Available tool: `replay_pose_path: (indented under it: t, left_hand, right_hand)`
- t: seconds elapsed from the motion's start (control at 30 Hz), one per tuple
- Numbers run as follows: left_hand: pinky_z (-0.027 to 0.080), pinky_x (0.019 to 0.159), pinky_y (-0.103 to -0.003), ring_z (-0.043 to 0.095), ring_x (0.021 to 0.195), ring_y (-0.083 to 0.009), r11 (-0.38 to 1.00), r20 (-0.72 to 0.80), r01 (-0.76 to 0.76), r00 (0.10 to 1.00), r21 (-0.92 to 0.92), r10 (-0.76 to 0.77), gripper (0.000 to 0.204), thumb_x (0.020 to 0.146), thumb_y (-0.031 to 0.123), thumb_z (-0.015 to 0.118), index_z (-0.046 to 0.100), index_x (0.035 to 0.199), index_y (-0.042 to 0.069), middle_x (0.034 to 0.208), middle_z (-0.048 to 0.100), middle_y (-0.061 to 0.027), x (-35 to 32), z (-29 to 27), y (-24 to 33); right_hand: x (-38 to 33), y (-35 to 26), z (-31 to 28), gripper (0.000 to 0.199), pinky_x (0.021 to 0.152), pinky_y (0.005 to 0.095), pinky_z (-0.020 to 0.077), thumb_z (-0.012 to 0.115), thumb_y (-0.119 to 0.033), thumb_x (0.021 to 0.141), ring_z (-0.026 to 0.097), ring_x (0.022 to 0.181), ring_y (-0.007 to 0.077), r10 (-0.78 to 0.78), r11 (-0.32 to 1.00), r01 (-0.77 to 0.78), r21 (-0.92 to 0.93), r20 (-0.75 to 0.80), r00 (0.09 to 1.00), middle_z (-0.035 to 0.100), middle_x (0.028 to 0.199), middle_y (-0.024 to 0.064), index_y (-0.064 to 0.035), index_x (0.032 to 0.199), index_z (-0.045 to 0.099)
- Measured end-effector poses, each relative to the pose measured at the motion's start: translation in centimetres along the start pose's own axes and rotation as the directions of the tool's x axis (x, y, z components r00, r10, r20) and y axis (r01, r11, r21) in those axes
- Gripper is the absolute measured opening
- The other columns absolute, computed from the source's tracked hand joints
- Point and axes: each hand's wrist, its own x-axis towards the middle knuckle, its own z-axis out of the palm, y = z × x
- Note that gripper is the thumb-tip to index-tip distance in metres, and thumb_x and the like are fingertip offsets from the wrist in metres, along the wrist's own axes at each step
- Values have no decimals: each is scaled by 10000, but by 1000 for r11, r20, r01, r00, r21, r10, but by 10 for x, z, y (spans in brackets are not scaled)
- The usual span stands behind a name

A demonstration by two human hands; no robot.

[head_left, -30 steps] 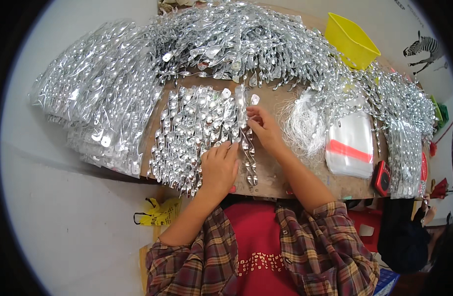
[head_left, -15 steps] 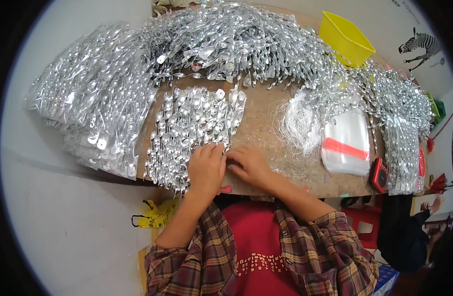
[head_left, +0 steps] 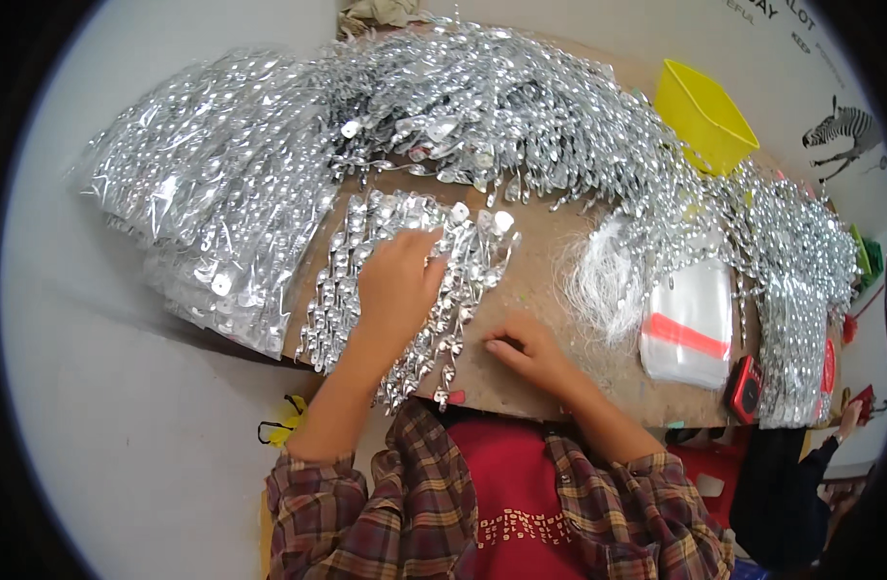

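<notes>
My left hand (head_left: 397, 285) lies over a flat bundle of silver twisted strands (head_left: 352, 266) on the table, its thumb apart from the fingers and the palm hidden. The strands hang in close rows of shiny spiral pieces, and some dangle over the near table edge. My right hand (head_left: 532, 356) rests on the brown table (head_left: 521, 280) just right of the bundle. Its fingers are curled in, thumb against them, and nothing shows in its grasp.
A big heap of silver strands (head_left: 492, 116) spans the back. Plastic-wrapped bundles (head_left: 212, 184) lie at left. On the right are white string (head_left: 603, 290), clear plastic bags (head_left: 690, 300), a red-black device (head_left: 745, 389) and a yellow bin (head_left: 704, 116). Another person's arm (head_left: 830, 454) is far right.
My hands were together at the bundle's near right side. The left has moved up over the strands, and the right has drawn away to the right. The view has shifted slightly.
</notes>
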Motion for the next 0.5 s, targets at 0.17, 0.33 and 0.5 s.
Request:
replay_pose_path:
  t: [0.17, 0.33, 0.5]
  left_hand:
    - [429, 790, -388, 547, 912, -313, 999, -306, -12, 952, 32, 22, 308, 768, 167, 633, 585, 1052, 58, 1004, 581, -118, 70, 13, -52]
    - [429, 771, -409, 542, 882, -302, 986, -350, -146, 922, 86, 167, 346, 772, 225, 643, 558, 1078, 86, 1008, 560, -102, 116, 45, -53]
    - [432, 735, -426, 558, 848, -284, 931, -153, -36, 983, 363, 98, 328, 752, 242, 649, 584, 1055, 133, 910, 600, -75, 146, 63, -62]
  right_hand:
    - [-13, -3, 0, 153, 710, 307, 427, 599, -176, 814, 559, 791, 216, -5, 998, 7, 57, -35, 999, 603, 845, 88, -47, 892, 630]
    - [-12, 1, 7, 124, 663, 343, 429, 606, -173, 798, 555, 722, 262, -164, 985, 153, -79, -155, 974, 593, 754, 106, -62, 844, 636]
    - [-13, 5, 10, 151, 724, 343, 435, 600, -132, 794, 570, 793, 257, -9, 1000, 8, -6, -82, 997, 615, 826, 98, -50, 920, 621]
